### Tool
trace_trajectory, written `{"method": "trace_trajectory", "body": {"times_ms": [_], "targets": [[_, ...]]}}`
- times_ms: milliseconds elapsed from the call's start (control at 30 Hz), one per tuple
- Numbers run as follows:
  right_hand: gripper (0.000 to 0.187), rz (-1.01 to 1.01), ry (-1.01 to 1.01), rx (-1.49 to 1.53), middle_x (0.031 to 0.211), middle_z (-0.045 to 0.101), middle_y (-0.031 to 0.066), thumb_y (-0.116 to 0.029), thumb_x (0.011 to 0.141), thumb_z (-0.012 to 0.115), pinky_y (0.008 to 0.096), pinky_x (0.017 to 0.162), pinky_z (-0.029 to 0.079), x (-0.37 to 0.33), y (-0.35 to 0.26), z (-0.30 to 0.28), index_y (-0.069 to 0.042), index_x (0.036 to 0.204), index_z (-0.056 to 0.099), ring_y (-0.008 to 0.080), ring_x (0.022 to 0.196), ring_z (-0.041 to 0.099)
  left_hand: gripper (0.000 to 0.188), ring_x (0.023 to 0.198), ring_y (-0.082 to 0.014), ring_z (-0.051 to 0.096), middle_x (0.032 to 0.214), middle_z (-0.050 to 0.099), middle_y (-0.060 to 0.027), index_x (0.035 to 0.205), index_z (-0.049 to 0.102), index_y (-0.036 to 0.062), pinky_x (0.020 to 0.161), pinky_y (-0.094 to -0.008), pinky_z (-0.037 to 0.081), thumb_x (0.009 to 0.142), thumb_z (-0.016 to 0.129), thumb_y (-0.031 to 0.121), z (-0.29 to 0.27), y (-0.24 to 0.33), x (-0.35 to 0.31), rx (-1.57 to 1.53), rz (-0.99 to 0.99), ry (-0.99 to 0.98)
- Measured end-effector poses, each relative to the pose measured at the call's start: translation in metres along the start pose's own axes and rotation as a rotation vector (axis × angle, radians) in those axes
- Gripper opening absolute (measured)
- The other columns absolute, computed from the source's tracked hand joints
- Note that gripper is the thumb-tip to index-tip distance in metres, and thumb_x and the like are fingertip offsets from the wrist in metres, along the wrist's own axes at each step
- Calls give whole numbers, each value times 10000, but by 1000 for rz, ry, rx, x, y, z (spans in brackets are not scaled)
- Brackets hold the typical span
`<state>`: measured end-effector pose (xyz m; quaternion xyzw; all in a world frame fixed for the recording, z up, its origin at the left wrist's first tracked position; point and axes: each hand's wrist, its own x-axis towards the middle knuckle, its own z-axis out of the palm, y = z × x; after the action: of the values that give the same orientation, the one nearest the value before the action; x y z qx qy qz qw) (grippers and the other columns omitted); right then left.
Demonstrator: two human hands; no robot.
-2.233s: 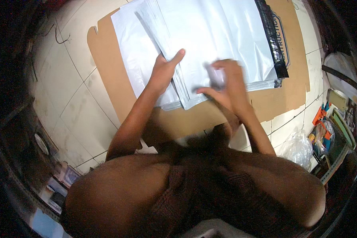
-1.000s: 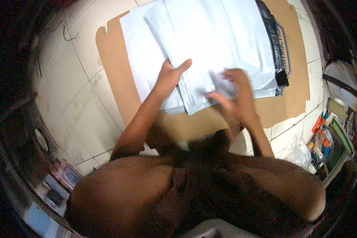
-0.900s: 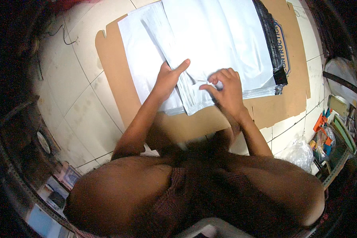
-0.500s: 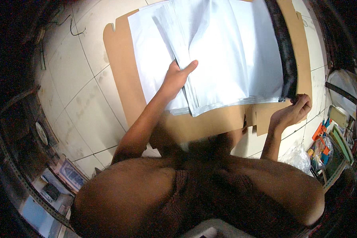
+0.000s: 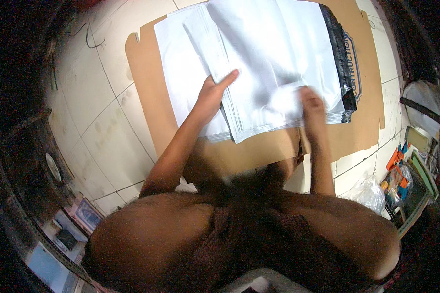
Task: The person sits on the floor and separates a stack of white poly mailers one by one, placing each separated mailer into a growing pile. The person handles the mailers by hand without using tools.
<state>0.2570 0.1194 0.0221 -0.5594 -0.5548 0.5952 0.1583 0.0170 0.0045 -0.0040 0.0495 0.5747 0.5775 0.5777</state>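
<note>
A stack of white plastic mailing bags (image 5: pixel 264 53) lies in front of me, with black strips along its right edge. My left hand (image 5: pixel 212 97) is closed on a folded-over bundle of the bags near the stack's left side, thumb on top and the other fingers underneath. My right hand (image 5: pixel 313 107) is over the near right part of the stack, smeared by motion. The top bag is creased and glossy beside it. Whether its curled fingers hold any plastic cannot be made out.
Flattened brown cardboard (image 5: pixel 151 93) lies under the bags on pale floor tiles (image 5: pixel 105 122). To the right are a clear plastic bag (image 5: pixel 369 193) and orange-handled tools (image 5: pixel 396 158). A rack with boxes (image 5: pixel 85 212) stands at the lower left.
My right hand has moved left from the stack's right corner to over the bags. The black-edged side has shifted left, uncovering a printed mark on the cardboard. My left hand keeps its grip.
</note>
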Motion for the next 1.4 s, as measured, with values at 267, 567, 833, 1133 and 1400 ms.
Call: {"method": "trace_trajectory", "body": {"times_ms": [267,567,833,1133,1400], "targets": [[255,-848,654,-152,962,525,75,-274,1031,452,315,810,424,-26,2,-66,-40,959,522,175,830,487,637,1057,-239,628,1161,639,-194,1295,453,-130,928,-334,495,902,729,288,-1,-5,2,142,59,-2],[173,-716,92,-659,799,652,-18,-250,758,808,337,828,368,-10,0,48,-108,755,711,215,827,526,747,1118,-271,608,1232,601,-218,1347,410,-141,962,-341,486,911,701,391,-3,-1,9,-216,-100,-15],[223,-182,519,477,1042,626,66,-126,999,429,336,821,476,6,18,-44,-15,1100,595,172,923,564,624,1061,-235,621,1166,634,-199,1295,467,-136,934,-323,489,919,705,302,-1,-6,3,105,54,-53],[549,-844,-83,-686,1067,585,113,-346,692,877,379,870,407,-25,-30,40,-69,1082,606,265,901,542,660,1066,-241,619,1168,628,-206,1294,462,-143,924,-326,497,917,708,340,7,5,-3,125,27,-9],[84,-251,-178,-30,811,658,-2,-137,872,710,321,740,407,-5,-5,24,-56,884,689,126,753,500,656,1078,-232,613,1155,631,-195,1302,468,-128,912,-342,507,913,714,339,-1,-2,6,43,4,-67]]}}
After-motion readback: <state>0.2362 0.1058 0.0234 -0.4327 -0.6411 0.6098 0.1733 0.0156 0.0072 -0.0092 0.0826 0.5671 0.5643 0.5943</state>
